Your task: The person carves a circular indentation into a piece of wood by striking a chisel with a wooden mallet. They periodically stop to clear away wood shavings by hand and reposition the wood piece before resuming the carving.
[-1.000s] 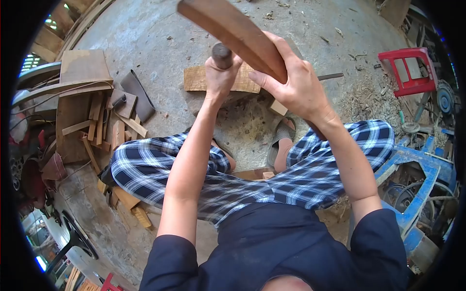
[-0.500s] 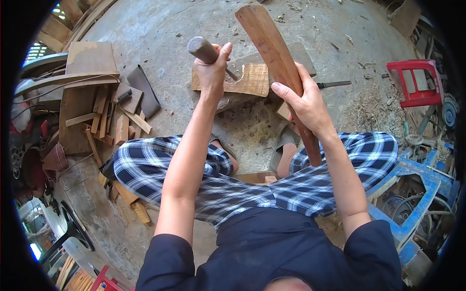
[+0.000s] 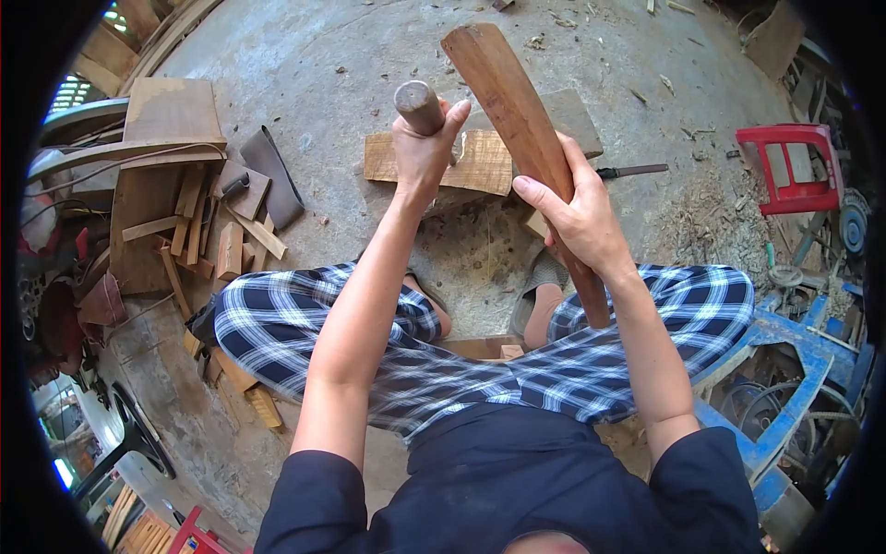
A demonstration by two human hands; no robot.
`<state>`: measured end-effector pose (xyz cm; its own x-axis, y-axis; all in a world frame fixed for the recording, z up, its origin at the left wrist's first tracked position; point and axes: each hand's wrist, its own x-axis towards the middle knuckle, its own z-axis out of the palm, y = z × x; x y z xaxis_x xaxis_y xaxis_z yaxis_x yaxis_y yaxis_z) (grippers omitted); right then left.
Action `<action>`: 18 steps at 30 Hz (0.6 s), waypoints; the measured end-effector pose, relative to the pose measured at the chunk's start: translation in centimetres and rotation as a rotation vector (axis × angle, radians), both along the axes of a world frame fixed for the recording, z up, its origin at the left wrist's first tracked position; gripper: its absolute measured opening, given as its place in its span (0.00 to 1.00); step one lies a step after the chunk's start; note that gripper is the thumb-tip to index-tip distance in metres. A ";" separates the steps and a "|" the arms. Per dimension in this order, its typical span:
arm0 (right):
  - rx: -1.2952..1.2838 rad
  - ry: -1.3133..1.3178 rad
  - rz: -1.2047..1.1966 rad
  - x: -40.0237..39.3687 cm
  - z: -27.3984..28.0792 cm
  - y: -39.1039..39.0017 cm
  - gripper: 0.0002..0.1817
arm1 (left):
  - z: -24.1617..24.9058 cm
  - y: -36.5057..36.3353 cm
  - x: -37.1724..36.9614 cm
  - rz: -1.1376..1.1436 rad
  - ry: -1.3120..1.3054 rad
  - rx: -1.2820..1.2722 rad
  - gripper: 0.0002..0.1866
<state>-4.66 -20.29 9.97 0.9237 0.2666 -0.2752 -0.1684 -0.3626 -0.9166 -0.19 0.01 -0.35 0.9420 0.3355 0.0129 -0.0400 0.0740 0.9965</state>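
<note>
Lowest in the frame are the dark shirt and checked trousers (image 3: 591, 342) of the seated person, with a sandalled foot (image 3: 540, 282) between the knees. Above them, mid-frame, the right hand (image 3: 581, 217) has its fingers clamped round a long brown mallet (image 3: 517, 111), which slants up to the top centre. Half a second ago its head stood a little further right and the chisel lay tilted to the left; now the left hand (image 3: 425, 152), fingers wrapped tight, holds the chisel (image 3: 420, 106) nearly upright with its round butt toward the camera, just left of the mallet. That looks like the tool reset between blows, ready for a strike. Beyond the hands lies the board (image 3: 484, 166), pale and rough-grained, flat on the concrete floor (image 3: 323, 55) at upper centre, its edge notched near the chisel. A file (image 3: 632, 171) lies to its right, a red stool (image 3: 789, 166) at far right, offcuts (image 3: 212, 231) at left.
</note>
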 end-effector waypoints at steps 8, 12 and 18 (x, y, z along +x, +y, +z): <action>0.106 -0.092 0.009 0.7 2.8 1.1 0.38 | 0.3 -0.4 -0.1 -0.020 0.017 0.042 0.11; 0.160 -0.163 0.038 1.2 4.7 1.8 0.37 | 0.7 -1.4 -0.4 0.018 -0.038 0.030 0.15; -0.009 -0.595 0.089 1.5 4.6 2.5 0.39 | -2.1 -1.9 -0.1 -0.047 -0.112 0.017 0.11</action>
<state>-3.17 -17.78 14.57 0.8940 0.3499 0.2799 0.4041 -0.3598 -0.8410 -0.34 -1.91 -2.42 0.9489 0.2900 0.1243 -0.1481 0.0615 0.9871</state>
